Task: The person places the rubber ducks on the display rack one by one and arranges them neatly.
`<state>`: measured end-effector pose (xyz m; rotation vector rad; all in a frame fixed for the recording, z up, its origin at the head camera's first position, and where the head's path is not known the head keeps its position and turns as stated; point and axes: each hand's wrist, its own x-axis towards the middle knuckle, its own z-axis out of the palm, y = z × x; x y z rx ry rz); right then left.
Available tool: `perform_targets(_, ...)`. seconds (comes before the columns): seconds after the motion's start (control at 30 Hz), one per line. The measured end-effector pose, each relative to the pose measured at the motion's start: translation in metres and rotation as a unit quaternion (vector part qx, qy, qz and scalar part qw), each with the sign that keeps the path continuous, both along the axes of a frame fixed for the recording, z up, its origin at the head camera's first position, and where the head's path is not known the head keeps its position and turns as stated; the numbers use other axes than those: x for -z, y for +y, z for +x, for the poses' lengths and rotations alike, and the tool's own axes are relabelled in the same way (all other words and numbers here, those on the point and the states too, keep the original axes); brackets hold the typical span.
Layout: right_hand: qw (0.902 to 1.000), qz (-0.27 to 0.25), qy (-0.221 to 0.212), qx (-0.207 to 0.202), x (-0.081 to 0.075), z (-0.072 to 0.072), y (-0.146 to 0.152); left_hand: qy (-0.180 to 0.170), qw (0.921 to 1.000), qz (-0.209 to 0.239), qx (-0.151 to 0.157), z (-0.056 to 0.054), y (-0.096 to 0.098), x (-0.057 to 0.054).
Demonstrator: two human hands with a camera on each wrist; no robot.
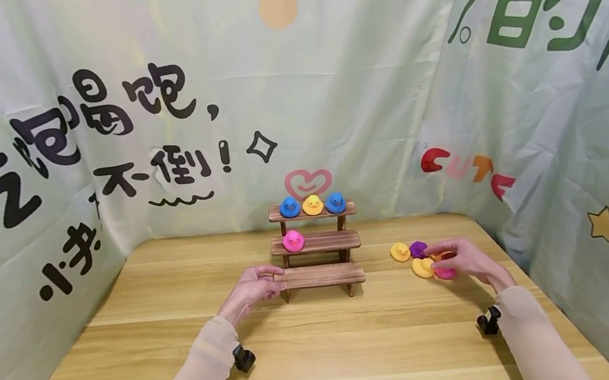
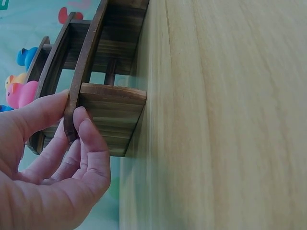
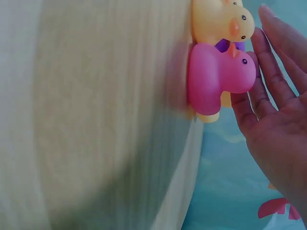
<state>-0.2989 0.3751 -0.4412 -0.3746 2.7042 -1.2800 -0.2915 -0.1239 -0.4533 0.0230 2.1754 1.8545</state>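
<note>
A small three-step wooden display stand (image 1: 323,275) stands on the table. My left hand (image 1: 254,287) pinches the left end of its lowest step, thumb on top and curled fingers beneath, as the left wrist view shows. On the top step sit a blue duck (image 1: 289,207), a yellow duck (image 1: 313,205) and another blue duck (image 1: 335,202). A pink duck (image 1: 293,240) is at the left of the middle step. Over at the right, my right hand (image 1: 464,259) hovers over a cluster of ducks with its fingers extended. Beside those fingers is a second pink duck (image 3: 208,79).
The cluster also has a purple duck (image 1: 418,249), a yellow duck (image 1: 400,252) and another yellow one (image 1: 422,267), with orange partly hidden under the right hand. The wooden table (image 1: 324,352) meets printed cloth walls (image 1: 214,11) at the back and sides.
</note>
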Motion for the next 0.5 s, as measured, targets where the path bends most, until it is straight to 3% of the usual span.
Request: perform_targets(0.5,0.9978,0.066,0.004,0.007,0.0107,-0.0058,-0.0031,-0.001,1.0000,0.000,0.003,0.0000,0.0013,-0.0002)
